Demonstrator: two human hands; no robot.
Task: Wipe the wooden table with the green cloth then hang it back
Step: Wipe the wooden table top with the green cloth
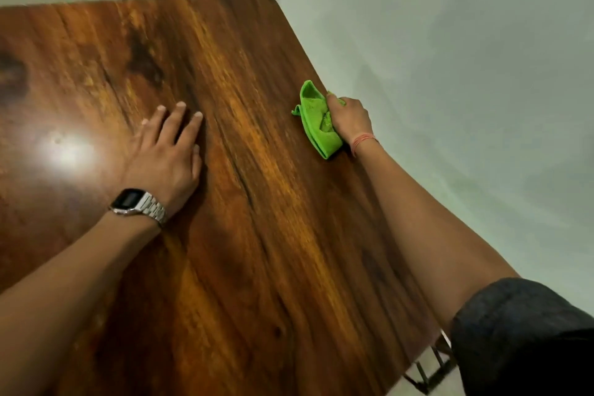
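Wiping under way at the tabletop's right edge.

The tabletop [257, 202] is broad, glossy wood, likely slick enough for easy gliding. The left hand [167, 157] lies flat on it, fingers straight, holding nothing, a watch [138, 202] on that wrist. The right hand [348, 120] has its grip clenched round the cloth [316, 120], which sits bunched and folded on the wood right at the far right edge. The cloth looks soft, light and floppy, so it should crumple rather than resist; gathering it from the bunched middle, as here, looks safest for wiping, while a corner would suit hanging it later.
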